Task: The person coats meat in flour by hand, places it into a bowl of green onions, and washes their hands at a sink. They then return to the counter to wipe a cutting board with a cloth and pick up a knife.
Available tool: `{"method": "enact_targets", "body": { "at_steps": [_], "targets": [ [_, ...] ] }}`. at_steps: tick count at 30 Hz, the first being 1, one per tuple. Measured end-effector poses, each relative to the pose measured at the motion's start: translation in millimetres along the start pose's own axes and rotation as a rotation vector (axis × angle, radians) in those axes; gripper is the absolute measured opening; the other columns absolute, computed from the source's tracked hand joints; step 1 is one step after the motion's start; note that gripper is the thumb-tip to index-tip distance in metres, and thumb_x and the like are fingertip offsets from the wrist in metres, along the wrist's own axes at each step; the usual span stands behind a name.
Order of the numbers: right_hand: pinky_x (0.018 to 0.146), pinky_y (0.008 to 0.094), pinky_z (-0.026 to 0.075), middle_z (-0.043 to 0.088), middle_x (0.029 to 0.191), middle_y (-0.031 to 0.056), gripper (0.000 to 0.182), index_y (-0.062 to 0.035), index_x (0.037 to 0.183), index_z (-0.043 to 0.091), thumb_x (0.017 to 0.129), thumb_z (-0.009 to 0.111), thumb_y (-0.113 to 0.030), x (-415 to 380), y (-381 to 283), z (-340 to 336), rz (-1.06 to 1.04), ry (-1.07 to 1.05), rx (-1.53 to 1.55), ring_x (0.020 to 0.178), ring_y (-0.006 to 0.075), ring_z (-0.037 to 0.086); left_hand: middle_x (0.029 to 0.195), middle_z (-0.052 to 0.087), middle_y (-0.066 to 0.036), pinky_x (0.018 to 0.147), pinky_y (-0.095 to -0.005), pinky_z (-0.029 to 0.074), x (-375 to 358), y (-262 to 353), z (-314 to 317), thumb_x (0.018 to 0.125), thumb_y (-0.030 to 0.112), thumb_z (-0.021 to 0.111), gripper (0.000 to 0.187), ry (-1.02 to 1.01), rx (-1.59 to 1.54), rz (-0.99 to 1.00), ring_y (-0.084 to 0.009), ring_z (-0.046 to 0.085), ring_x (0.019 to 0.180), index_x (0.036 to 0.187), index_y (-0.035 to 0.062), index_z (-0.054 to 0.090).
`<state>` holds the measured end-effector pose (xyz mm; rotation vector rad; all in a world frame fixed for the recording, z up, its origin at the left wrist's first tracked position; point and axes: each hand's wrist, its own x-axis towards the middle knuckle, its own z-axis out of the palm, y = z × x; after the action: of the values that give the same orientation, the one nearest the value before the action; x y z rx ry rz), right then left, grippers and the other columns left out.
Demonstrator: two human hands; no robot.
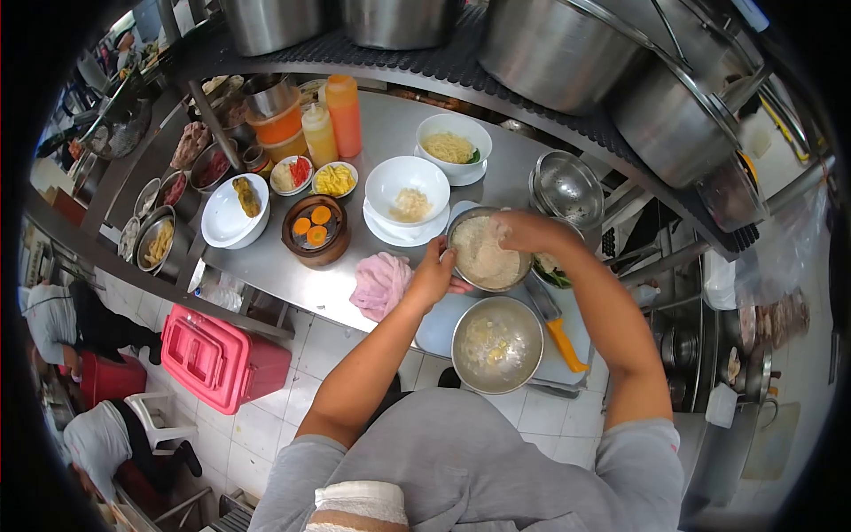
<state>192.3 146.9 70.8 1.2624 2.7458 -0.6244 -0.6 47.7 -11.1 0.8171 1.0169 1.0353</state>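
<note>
My left hand (432, 275) grips the left rim of a metal bowl (483, 285) with its thumb over the edge. Pale, coarse crumbs (486, 257) fill much of this bowl. Over its right side reaches my right hand (525, 232), fingers curled down at the crumbs; whether anything is pinched in them is hidden. Closer to my body sits a second metal bowl (498, 341) with yellowish residue inside. A knife with an orange handle (566, 344) lies to its right on a cutting board (554, 365). A pink cloth (381, 285) is bunched left of my left hand.
White bowls (408, 177) with food and a wooden steamer (312, 244) with carrot slices stand on the steel table. Squeeze bottles (343, 115) are behind. Overhead, a shelf carries large pots (563, 53). Stacked colanders (567, 188) stand right. A pink bin (222, 359) is on the floor; two people are left.
</note>
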Motion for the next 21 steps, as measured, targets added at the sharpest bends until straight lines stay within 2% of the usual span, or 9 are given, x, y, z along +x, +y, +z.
{"method": "enact_targets", "body": {
  "at_steps": [1,4,7,8,13,16,18,20,21],
  "targets": [
    [0.071,0.0383,0.047,0.062,0.087,0.0211,0.029,-0.0012,0.091,0.059,0.072,0.059,-0.022,3,-2,3,-0.074,0.243,-0.061,0.082,0.0320,0.061,0.119,0.045,-0.019,0.049,-0.0255,0.052,0,1,0,0.094,0.024,0.039,0.050,0.013,0.006,0.026,-0.0222,0.065,0.061,0.133,0.0009,0.019],
    [0.075,0.0392,0.047,0.062,0.087,0.0207,0.025,-0.0026,0.090,0.062,0.075,0.057,-0.022,11,-7,-1,0.343,0.246,0.491,0.084,0.0325,0.061,0.114,0.048,-0.017,0.053,-0.0266,0.053,-1,3,-3,0.094,0.024,0.039,0.044,-0.006,0.027,0.001,-0.0221,0.064,0.063,0.130,0.0039,0.023],
    [0.075,0.0385,0.048,0.063,0.081,0.0196,0.025,-0.0020,0.085,0.063,0.077,0.053,-0.024,11,-1,41,0.352,0.148,0.693,0.080,0.0330,0.061,0.114,0.048,-0.018,0.053,-0.0268,0.053,-2,6,-2,0.094,0.024,0.039,0.044,-0.007,0.023,-0.001,-0.0225,0.064,0.063,0.130,0.0034,0.023],
    [0.067,0.0366,0.050,0.064,0.074,0.0183,0.030,0.0004,0.082,0.063,0.079,0.050,-0.026,14,-16,72,0.268,0.376,0.011,0.069,0.0305,0.063,0.114,0.048,-0.018,0.053,-0.0268,0.053,-4,2,-1,0.094,0.024,0.039,0.044,-0.008,0.021,-0.009,-0.0225,0.064,0.063,0.130,0.0034,0.023],
    [0.073,0.0396,0.049,0.063,0.086,0.0216,0.029,0.0013,0.080,0.062,0.079,0.049,-0.025,12,-2,29,0.317,0.119,0.660,0.079,0.0309,0.063,0.125,0.040,-0.021,0.050,-0.0272,0.053,0,4,-3,0.095,0.021,0.037,0.047,-0.013,0.003,-0.010,-0.0237,0.065,0.062,0.133,0.0009,0.019],
    [0.068,0.0375,0.050,0.064,0.080,0.0201,0.030,0.0011,0.082,0.061,0.081,0.047,-0.026,13,6,72,-0.089,0.052,-0.152,0.070,0.0299,0.064,0.127,0.039,-0.021,0.051,-0.0280,0.054,-3,10,-1,0.095,0.020,0.037,0.047,-0.033,-0.049,-0.058,-0.0241,0.065,0.062,0.133,0.0008,0.019],
    [0.068,0.0383,0.050,0.064,0.081,0.0202,0.031,0.0013,0.084,0.060,0.083,0.047,-0.027,12,-1,71,0.205,0.274,0.013,0.071,0.0316,0.063,0.127,0.038,-0.021,0.051,-0.0281,0.054,1,6,1,0.094,0.020,0.037,0.047,-0.029,-0.040,-0.034,-0.0241,0.065,0.062,0.133,0.0009,0.018],
    [0.076,0.0416,0.047,0.063,0.086,0.0214,0.032,0.0011,0.085,0.061,0.083,0.047,-0.027,10,-3,59,0.295,-0.060,0.638,0.080,0.0354,0.061,0.128,0.038,-0.021,0.051,-0.0281,0.054,-9,-1,0,0.094,0.020,0.037,0.048,-0.017,-0.019,-0.041,-0.0241,0.065,0.062,0.133,0.0010,0.018],
    [0.077,0.0429,0.046,0.062,0.086,0.0236,0.032,0.0015,0.086,0.061,0.083,0.046,-0.026,-3,-31,25,0.202,0.030,0.273,0.083,0.0367,0.061,0.128,0.038,-0.021,0.051,-0.0283,0.054,-8,7,1,0.094,0.021,0.038,0.048,-0.016,-0.019,-0.028,-0.0241,0.065,0.062,0.133,0.0009,0.018]
  ]
}}
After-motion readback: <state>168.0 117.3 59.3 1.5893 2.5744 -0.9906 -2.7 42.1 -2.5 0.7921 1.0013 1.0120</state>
